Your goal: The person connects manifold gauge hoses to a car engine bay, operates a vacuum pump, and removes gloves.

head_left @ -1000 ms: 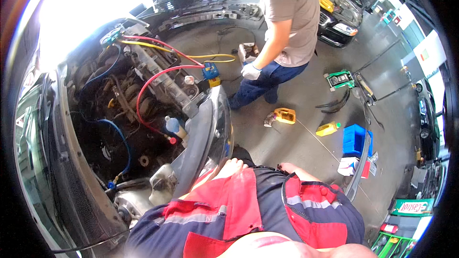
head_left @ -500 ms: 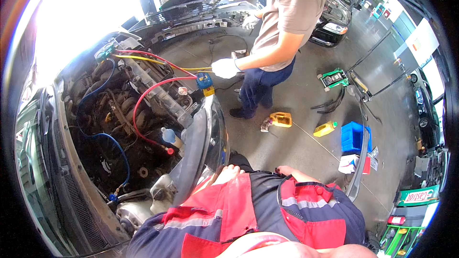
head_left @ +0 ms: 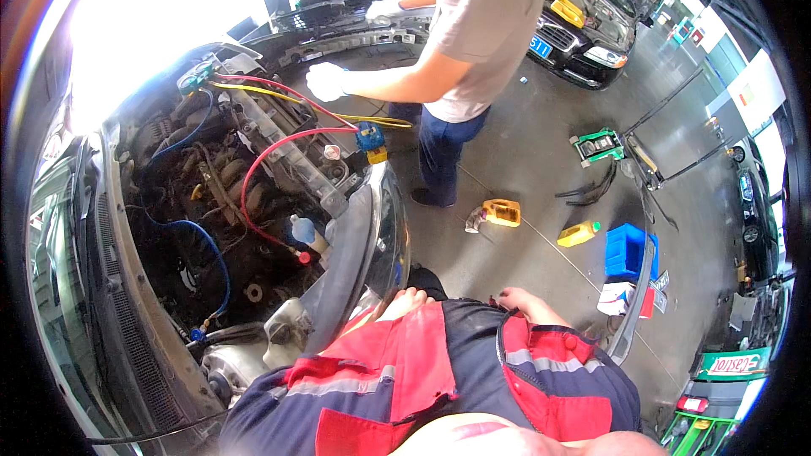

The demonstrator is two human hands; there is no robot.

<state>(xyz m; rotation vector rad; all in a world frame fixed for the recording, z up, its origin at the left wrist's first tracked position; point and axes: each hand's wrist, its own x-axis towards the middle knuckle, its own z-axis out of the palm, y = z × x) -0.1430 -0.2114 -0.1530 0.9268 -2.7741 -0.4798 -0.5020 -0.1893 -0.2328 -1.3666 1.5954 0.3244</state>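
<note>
My left hand (head_left: 408, 301) lies low in front of my body, beside the headlight (head_left: 387, 257) of the car with its bonnet up. Its fingers rest side by side with nothing seen in them. My right hand (head_left: 517, 298) hangs near my vest's right edge, fingers loose and nothing visible in it. In the engine bay, a red hose (head_left: 269, 156) and a blue hose (head_left: 211, 241) run from the gauge set (head_left: 196, 78). The red one ends in a red coupler (head_left: 304, 257), the blue one in a blue coupler (head_left: 198, 334). A blue-and-yellow device (head_left: 370, 142) sits on the front edge.
A person (head_left: 473, 42) in white gloves stands beyond the car's front. On the floor are two yellow jugs (head_left: 503, 213), (head_left: 578, 233), a blue bin (head_left: 625, 252) and a green floor jack (head_left: 600, 147). A detached bumper (head_left: 355, 42) lies farther off; another car (head_left: 579, 51) stands behind.
The other person has moved left toward the engine bay, the near glove now above the hoses. My right hand has shifted slightly right and shows more. My left hand has hardly moved.
</note>
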